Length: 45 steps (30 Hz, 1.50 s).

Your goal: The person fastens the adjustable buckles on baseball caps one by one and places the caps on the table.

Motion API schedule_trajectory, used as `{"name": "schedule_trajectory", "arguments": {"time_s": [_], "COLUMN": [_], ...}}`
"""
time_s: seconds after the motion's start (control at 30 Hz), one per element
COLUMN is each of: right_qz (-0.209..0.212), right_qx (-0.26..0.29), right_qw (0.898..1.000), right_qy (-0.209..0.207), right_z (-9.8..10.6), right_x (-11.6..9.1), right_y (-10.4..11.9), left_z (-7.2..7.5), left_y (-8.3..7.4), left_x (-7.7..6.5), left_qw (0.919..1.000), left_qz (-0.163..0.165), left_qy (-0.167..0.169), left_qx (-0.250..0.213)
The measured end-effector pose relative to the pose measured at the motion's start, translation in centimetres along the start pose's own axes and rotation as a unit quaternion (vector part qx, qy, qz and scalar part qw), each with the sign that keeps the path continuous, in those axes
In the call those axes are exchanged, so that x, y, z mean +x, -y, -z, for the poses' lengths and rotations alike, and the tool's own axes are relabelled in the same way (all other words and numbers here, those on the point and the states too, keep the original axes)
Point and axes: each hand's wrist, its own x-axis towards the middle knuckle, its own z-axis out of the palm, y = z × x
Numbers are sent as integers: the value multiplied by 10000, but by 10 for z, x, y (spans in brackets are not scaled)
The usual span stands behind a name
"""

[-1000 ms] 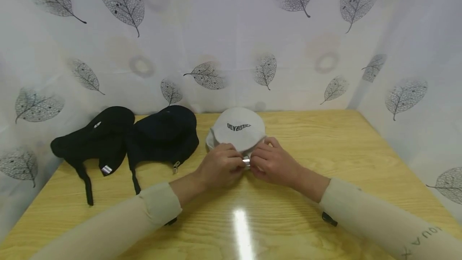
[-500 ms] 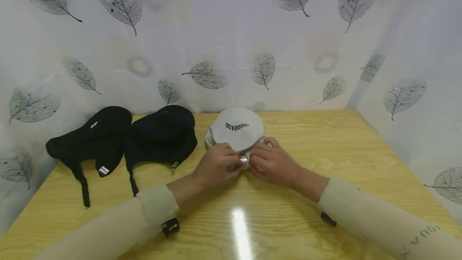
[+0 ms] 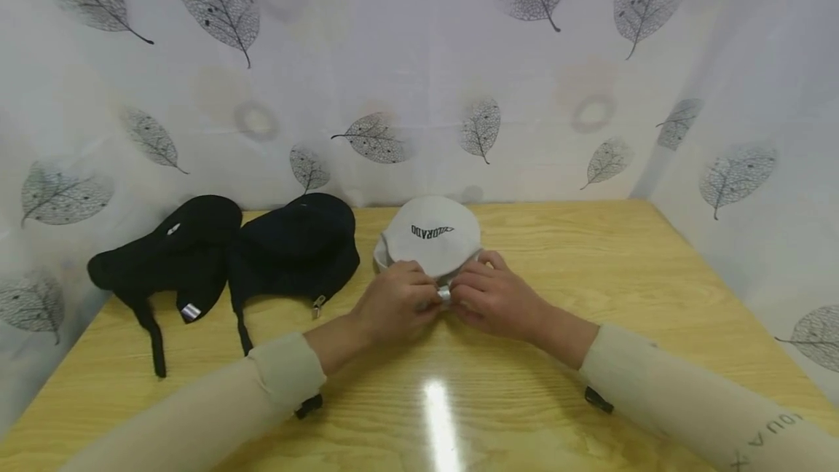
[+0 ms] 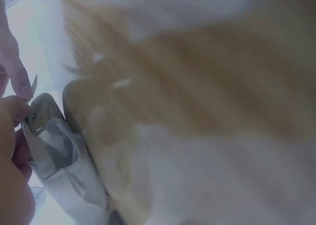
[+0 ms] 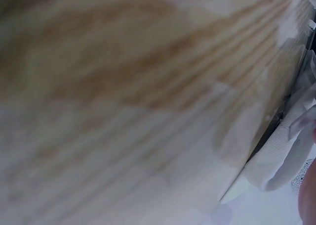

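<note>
A white cap point(image 3: 432, 239) with dark lettering sits near the back of the table, its strap side facing me. At that edge my left hand point(image 3: 400, 301) pinches the cap's strap, beside a small silver buckle point(image 3: 445, 295). From the other side my right hand point(image 3: 494, 301) grips the strap close to the buckle, fingers curled. The left wrist view shows the cap's pale fabric point(image 4: 74, 190) below the pinching fingertips. Only the cap's edge point(image 5: 276, 156) and part of a hand appear in the right wrist view. The fingers hide much of the strap.
A black cap point(image 3: 203, 246) and a dark navy cap point(image 3: 295, 246) lie side by side on the left, straps toward me. Beneath everything is a wooden table point(image 3: 590, 261). A leaf-patterned curtain point(image 3: 419, 79) hangs behind and at the sides.
The right fingertips have moved slightly left, closer to the buckle, and the gap between the hands is narrower. The caps stay where they were.
</note>
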Motion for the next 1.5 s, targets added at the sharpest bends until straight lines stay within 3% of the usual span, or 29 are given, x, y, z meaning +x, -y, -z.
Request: {"name": "schedule_trajectory", "arguments": {"time_s": [0.4,0.8,1.5], "right_qz": [45,88,-68], "right_qx": [-216,-275,-332], "right_qw": [9997,9996,9994], "right_qy": [34,23,72], "right_z": [0,1,1], "right_x": [1,3,0], "right_y": [2,1,2], "left_z": [-1,0,0], "left_y": [1,1,2], "left_x": [-1,-1,-2], "left_qw": [9973,9976,9967], "left_qz": [-538,-502,-623], "left_qy": [-44,111,52], "left_qx": [496,453,520]}}
